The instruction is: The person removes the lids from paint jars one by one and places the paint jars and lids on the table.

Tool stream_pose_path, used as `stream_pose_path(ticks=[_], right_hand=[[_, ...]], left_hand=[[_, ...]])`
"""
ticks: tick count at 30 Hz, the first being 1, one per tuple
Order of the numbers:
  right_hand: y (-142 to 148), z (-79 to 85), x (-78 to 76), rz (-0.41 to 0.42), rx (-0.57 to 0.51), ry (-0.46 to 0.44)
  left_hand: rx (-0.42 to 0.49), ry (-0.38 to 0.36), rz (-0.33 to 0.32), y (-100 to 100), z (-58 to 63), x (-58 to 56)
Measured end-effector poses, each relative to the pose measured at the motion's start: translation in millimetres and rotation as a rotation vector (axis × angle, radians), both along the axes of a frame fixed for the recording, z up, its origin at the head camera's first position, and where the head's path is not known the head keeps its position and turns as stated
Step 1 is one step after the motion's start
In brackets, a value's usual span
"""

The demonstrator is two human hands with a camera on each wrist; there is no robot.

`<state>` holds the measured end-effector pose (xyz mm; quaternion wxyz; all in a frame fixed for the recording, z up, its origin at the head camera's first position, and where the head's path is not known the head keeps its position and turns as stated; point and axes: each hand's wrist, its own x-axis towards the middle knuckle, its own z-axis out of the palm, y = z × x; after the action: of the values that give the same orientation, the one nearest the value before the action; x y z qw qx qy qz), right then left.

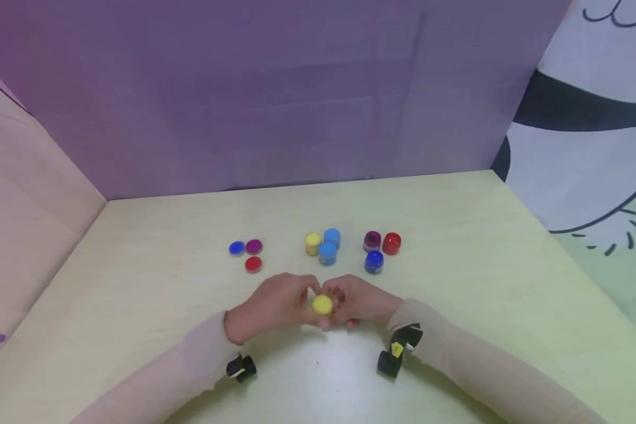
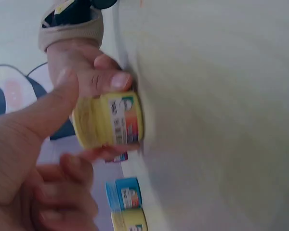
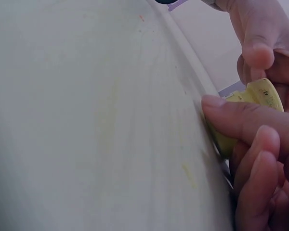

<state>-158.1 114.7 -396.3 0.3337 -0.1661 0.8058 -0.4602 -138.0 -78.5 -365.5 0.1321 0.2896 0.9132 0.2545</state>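
A small yellow paint jar with a yellow lid is between both hands, low over the table. My right hand grips its body, the thumb lying along the side. On the other side, my left hand curls thumb and fingers about the lid. A printed label faces the left wrist view. Beyond the hands stand another yellow jar and two light blue jars, all lidded.
Right of these stand a purple jar, a red jar and a dark blue jar, without lids. Loose blue, purple and red lids lie at left. A purple wall panel borders the table's far edge.
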Motion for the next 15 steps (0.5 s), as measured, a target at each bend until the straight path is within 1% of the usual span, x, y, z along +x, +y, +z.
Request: stream_pose_path(ticks=[2,5,7,9,10,13,15], right_hand=[[0,0.2,0.0,-0.004,0.007,-0.004],[0,-0.5,-0.7,-0.008,0.008,-0.012],[1,-0.9,-1.0,-0.001,0.009,-0.012],[1,-1.3,-1.5,0.011,0.006,-0.005],[1,-1.4,-1.6,0.018,0.005,0.001],[2,-0.5,-1.6,0.029,0.003,0.010],[2,0.3,-1.2,0.026,-0.002,0.007]], left_hand=[[0.034,-0.008,-0.090,-5,0.7,-4.1],[0.079,-0.036,-0.242,-11,0.0,-12.8],[0.105,-0.058,-0.317,-14,-0.8,-18.2],[0.117,-0.072,-0.355,-15,-1.5,-22.2],[0.125,-0.077,-0.362,-15,-1.3,-23.5],[0.132,-0.063,-0.354,-15,-1.0,-24.9],[0.131,-0.047,-0.327,-14,-1.7,-24.6]])
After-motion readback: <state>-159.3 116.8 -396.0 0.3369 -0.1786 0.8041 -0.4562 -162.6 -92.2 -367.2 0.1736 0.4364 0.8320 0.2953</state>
